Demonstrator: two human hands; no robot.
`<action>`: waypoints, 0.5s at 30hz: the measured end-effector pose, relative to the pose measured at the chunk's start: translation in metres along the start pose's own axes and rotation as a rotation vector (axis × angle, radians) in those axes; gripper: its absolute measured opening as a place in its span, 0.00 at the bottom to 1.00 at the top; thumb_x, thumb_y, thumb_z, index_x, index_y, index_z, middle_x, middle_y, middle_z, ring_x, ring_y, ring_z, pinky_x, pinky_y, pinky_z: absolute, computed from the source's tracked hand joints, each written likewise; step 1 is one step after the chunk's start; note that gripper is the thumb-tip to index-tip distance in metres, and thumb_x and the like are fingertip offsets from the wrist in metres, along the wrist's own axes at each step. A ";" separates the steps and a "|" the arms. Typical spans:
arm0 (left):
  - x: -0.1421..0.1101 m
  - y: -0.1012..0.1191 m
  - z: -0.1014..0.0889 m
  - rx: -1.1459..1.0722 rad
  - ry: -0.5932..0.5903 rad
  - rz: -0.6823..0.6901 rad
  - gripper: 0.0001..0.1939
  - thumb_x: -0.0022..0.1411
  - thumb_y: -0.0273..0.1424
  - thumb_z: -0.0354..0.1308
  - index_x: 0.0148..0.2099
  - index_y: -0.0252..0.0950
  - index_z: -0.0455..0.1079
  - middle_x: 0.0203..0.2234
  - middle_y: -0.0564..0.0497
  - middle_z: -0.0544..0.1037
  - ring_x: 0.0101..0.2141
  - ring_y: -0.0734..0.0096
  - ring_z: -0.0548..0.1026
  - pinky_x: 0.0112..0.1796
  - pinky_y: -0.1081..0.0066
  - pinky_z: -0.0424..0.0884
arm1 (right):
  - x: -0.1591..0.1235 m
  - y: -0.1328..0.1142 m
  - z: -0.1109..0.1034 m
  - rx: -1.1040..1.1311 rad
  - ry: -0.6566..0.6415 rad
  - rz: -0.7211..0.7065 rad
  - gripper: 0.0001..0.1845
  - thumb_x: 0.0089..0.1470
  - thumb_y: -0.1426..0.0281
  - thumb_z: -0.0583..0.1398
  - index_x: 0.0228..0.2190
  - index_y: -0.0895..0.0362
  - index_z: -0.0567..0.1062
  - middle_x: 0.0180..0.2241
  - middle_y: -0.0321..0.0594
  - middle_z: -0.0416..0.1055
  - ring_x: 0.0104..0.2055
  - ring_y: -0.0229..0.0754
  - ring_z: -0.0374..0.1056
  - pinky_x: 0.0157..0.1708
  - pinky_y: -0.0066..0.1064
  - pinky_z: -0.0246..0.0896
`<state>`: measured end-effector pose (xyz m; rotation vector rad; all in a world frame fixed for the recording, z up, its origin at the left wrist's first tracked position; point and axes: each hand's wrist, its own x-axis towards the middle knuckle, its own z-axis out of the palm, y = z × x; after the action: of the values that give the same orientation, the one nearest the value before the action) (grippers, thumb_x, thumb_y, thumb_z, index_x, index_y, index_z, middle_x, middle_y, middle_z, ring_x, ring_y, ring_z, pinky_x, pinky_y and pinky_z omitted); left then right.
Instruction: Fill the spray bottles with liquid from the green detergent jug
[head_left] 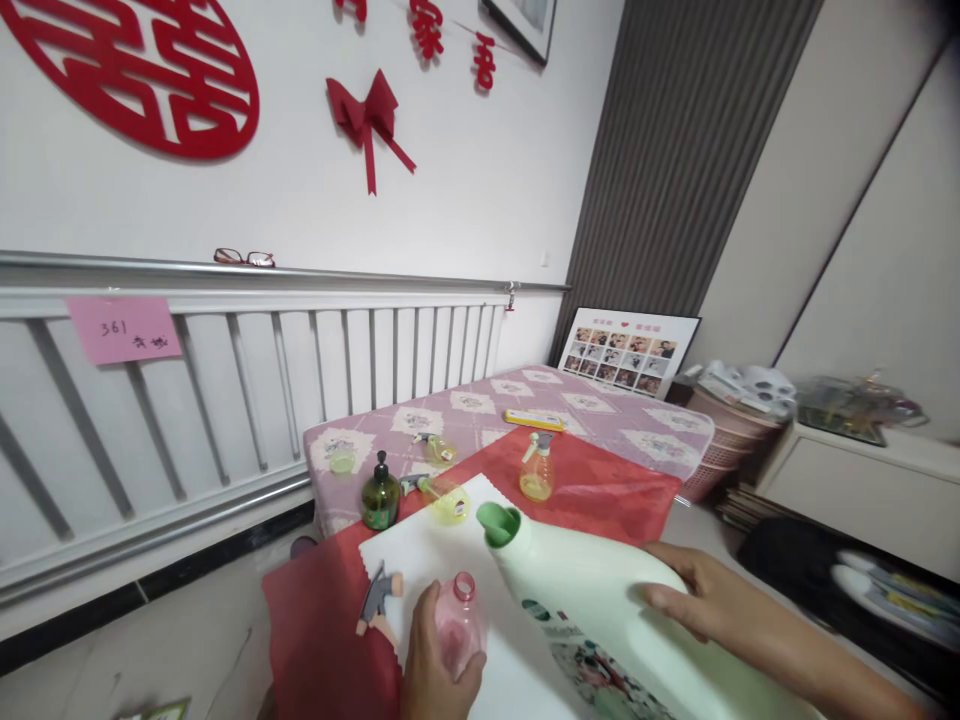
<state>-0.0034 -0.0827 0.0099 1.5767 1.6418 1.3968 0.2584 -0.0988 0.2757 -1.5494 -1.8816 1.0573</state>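
Plainly, the pink note (pixel 124 343) reads "361"; the jug's (pixel 592 565) label (pixel 600 672) blurs.

Around the pink bottle (pixel 459 632), the tilted jug (pixel 592 575) blocks 1 to 3 o'clock. A sprayer top (pixel 379 598) obstructs 10, a pump bottle (pixel 381 498) 11, a lying spray bottle (pixel 450 503) 12. Short of that, white paper (pixel 421 543) leaves an open lane; bare red cloth (pixel 322 630) gives passage at 9, beyond the sprayer top.

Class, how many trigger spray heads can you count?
4: on the upright yellow bottle, on the nearer lying bottle, on the farther lying bottle, and a loose gray head beside the left hand.
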 end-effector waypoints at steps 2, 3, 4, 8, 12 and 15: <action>0.000 0.000 0.000 -0.014 -0.004 -0.004 0.38 0.50 0.29 0.53 0.64 0.32 0.52 0.61 0.37 0.67 0.62 0.52 0.65 0.61 0.56 0.63 | 0.000 -0.006 -0.002 -0.040 -0.076 -0.014 0.29 0.48 0.45 0.62 0.37 0.56 0.79 0.37 0.43 0.80 0.40 0.52 0.74 0.35 0.33 0.68; 0.000 0.000 -0.001 -0.018 -0.008 -0.012 0.38 0.49 0.29 0.53 0.64 0.32 0.52 0.62 0.36 0.67 0.62 0.52 0.65 0.61 0.56 0.63 | 0.000 -0.009 -0.002 -0.070 -0.097 -0.011 0.28 0.48 0.45 0.62 0.37 0.57 0.79 0.37 0.43 0.80 0.40 0.52 0.74 0.36 0.34 0.69; 0.000 0.000 -0.001 -0.019 -0.014 -0.022 0.38 0.49 0.29 0.54 0.64 0.32 0.52 0.62 0.36 0.66 0.63 0.52 0.65 0.61 0.56 0.63 | 0.001 -0.011 -0.003 -0.101 -0.113 -0.006 0.28 0.48 0.45 0.62 0.36 0.57 0.79 0.37 0.44 0.80 0.40 0.52 0.74 0.36 0.34 0.69; 0.000 0.001 -0.002 -0.023 -0.038 -0.044 0.40 0.48 0.28 0.54 0.64 0.33 0.51 0.63 0.37 0.66 0.63 0.52 0.65 0.62 0.56 0.62 | 0.005 -0.016 -0.004 -0.176 -0.171 0.004 0.29 0.48 0.46 0.62 0.38 0.58 0.79 0.38 0.44 0.81 0.41 0.54 0.75 0.37 0.35 0.69; 0.000 0.000 -0.001 -0.043 -0.034 -0.032 0.39 0.48 0.28 0.54 0.64 0.32 0.52 0.62 0.36 0.66 0.62 0.52 0.65 0.63 0.56 0.61 | 0.010 -0.014 -0.004 -0.256 -0.206 -0.015 0.29 0.50 0.46 0.62 0.39 0.59 0.78 0.39 0.45 0.81 0.42 0.55 0.75 0.39 0.36 0.69; -0.001 0.001 -0.002 -0.036 -0.043 -0.044 0.40 0.48 0.29 0.55 0.64 0.32 0.52 0.63 0.36 0.66 0.63 0.53 0.64 0.63 0.57 0.61 | 0.014 -0.009 -0.004 -0.302 -0.205 -0.028 0.30 0.49 0.45 0.61 0.38 0.58 0.78 0.39 0.46 0.82 0.41 0.56 0.76 0.38 0.36 0.71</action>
<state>-0.0044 -0.0839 0.0111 1.5304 1.6086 1.3533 0.2524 -0.0853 0.2839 -1.6204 -2.2838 0.9868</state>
